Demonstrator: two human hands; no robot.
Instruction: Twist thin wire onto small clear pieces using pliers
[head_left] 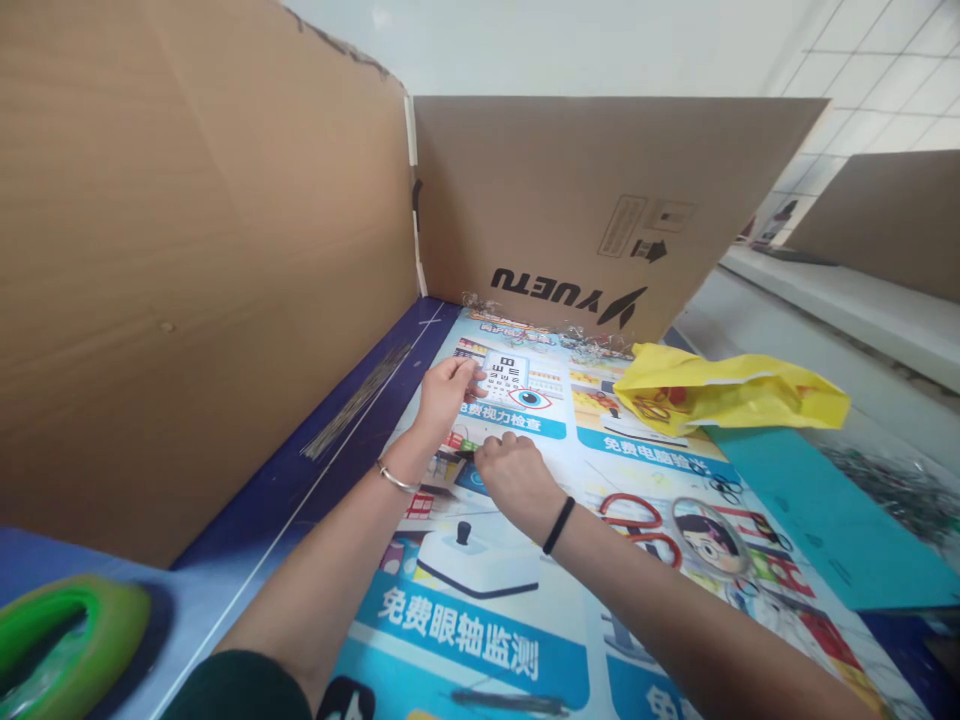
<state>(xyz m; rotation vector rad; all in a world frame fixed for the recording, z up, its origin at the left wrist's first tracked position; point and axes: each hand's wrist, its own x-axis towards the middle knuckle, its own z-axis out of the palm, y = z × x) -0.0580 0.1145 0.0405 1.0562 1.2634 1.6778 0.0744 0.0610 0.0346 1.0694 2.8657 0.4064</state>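
My left hand (448,392) is raised over the printed poster sheet (480,590), thumb and fingers pinched together. Whatever sits between those fingertips is too small to make out. Just right of it and nearer to me, my right hand (519,478) is closed in a fist, knuckles up. A short dark tip shows at its left side, but its kind is hidden. To the right of that wrist lie scissors with red handles (634,512), partly behind my forearm, and a roll of clear tape (711,538).
Cardboard panels (525,180) stand at the left and back. A bundle of thin wires (356,400) lies along the left. Wire scraps (592,345) line the back. A yellow bag (750,385) and teal sheet (832,520) are right; a green tape roll (124,625) sits front left.
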